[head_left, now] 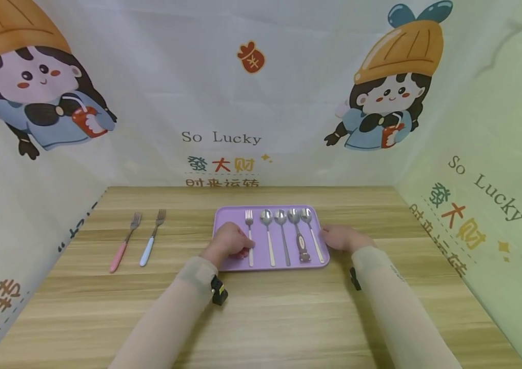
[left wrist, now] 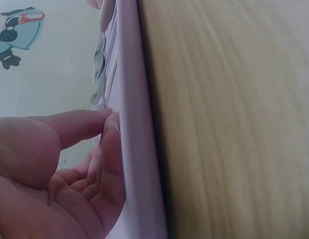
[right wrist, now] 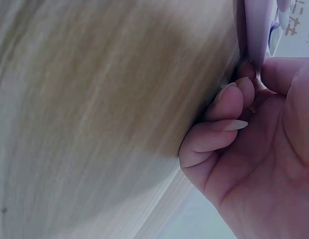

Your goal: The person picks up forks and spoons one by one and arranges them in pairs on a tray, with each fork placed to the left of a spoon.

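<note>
A lilac tray (head_left: 231, 215) holds a fork (head_left: 249, 220) with a pale handle and several spoons (head_left: 280, 218) in a row, one with a brown bear-shaped handle end. My left hand (head_left: 229, 240) reaches over the tray's left part and pinches the fork's handle between thumb and forefinger; its other fingers are curled by the tray floor. In the left wrist view, the tray's near wall (left wrist: 137, 124) runs beside those fingers. My right hand (head_left: 340, 238) grips the tray's right edge. The right wrist view shows its thumb above the rim (right wrist: 256, 30) and curled fingers low at the tabletop.
On the wooden table (head_left: 279, 318), left of the tray, lie a pink-handled fork (head_left: 124, 243) and a light-blue-handled fork (head_left: 152, 238), tines pointing away. Printed cloth walls (head_left: 288, 113) with cartoon figures stand at the back and both sides.
</note>
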`<state>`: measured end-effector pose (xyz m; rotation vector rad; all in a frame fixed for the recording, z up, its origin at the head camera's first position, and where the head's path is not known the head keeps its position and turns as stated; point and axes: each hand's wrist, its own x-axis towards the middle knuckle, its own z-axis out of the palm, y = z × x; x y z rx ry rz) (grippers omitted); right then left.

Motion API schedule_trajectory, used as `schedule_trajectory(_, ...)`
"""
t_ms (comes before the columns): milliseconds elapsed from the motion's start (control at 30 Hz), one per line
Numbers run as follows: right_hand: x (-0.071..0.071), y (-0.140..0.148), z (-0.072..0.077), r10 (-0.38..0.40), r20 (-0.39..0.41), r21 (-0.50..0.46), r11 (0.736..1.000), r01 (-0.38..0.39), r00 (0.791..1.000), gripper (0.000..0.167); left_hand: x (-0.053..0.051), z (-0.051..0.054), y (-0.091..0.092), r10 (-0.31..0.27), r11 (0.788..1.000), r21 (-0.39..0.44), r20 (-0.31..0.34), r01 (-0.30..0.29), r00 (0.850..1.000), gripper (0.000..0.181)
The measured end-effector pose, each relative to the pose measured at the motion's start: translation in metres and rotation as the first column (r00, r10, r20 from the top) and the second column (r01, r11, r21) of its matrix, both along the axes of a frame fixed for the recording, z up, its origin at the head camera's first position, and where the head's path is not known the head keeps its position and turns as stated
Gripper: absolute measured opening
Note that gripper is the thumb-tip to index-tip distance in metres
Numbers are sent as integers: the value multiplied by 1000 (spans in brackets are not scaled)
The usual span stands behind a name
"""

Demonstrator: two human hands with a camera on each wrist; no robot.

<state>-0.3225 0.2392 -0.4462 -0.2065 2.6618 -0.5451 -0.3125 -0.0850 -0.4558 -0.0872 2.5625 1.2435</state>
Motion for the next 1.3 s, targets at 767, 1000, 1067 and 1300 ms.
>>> schedule_trajectory(767, 5, -3, 2, -20, -7, -14, 1000, 20, 1000, 64, 4, 1, 8, 3, 1000, -9, -32, -3, 999, 21)
schedule_trajectory(1000, 4, -2, 0, -10, -17, -9, 1000, 10, 1000, 64, 5, 2, 9, 12, 1000, -14, -26, -12, 1000, 22)
schedule_trajectory(1067, 3, -2, 0, -8, -19, -7, 1000, 8, 1000, 64, 5, 2, 9, 13, 1000, -12, -27, -13, 1000, 22)
schedule_trajectory(1300, 2, -1, 1, 3, -21, -4, 1000, -3, 1000, 64, 5, 5, 1, -6, 1000, 14, -42, 7, 999, 22)
